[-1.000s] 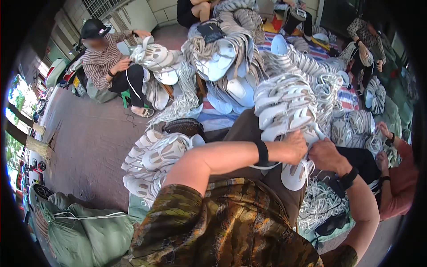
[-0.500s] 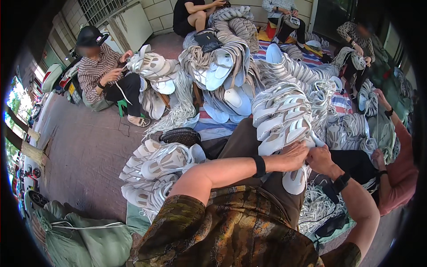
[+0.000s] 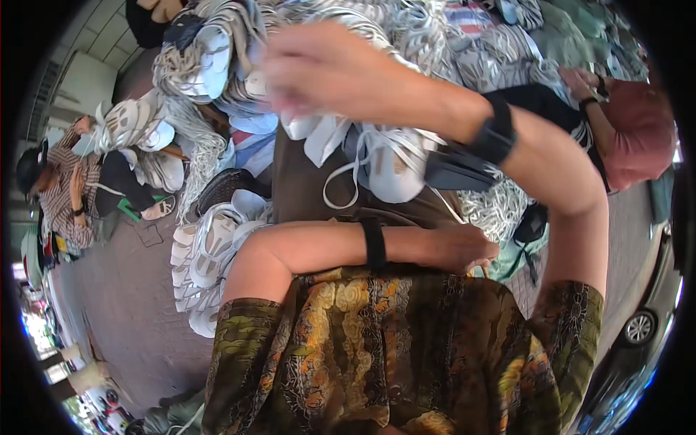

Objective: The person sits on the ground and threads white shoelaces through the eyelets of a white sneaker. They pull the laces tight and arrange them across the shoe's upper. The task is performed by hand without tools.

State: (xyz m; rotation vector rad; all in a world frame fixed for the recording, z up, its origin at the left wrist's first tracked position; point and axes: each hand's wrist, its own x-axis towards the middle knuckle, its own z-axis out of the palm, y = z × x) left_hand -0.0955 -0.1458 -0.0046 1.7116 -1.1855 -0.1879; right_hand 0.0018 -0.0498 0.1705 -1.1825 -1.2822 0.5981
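Observation:
A white and beige shoe upper [image 3: 395, 165] lies over my lap, with a white lace looping off its left side. My right hand [image 3: 312, 72] is raised above it, in front of the heaped uppers; motion smears its fingers. Close to my body, my left hand [image 3: 464, 250] is closed, its fingertips mostly hidden. A thin white shoelace [image 3: 448, 206] runs from the shoe upper down to this hand. A dark flat thing [image 3: 464, 170] is below my right wrist, beside the upper.
Stacked shoe uppers [image 3: 210, 254] stand on the left by a black woven bag [image 3: 228, 190]. Loose laces [image 3: 500, 210] lie over green cloth [image 3: 516, 262] at right. A person in stripes [image 3: 65, 188] sits far left; a pink-sleeved person [image 3: 638, 138] works close on the right.
My hands were together at the stacked uppers and have parted. The right swung up and left; the left drew back toward my body. The whole view has turned and tilted down.

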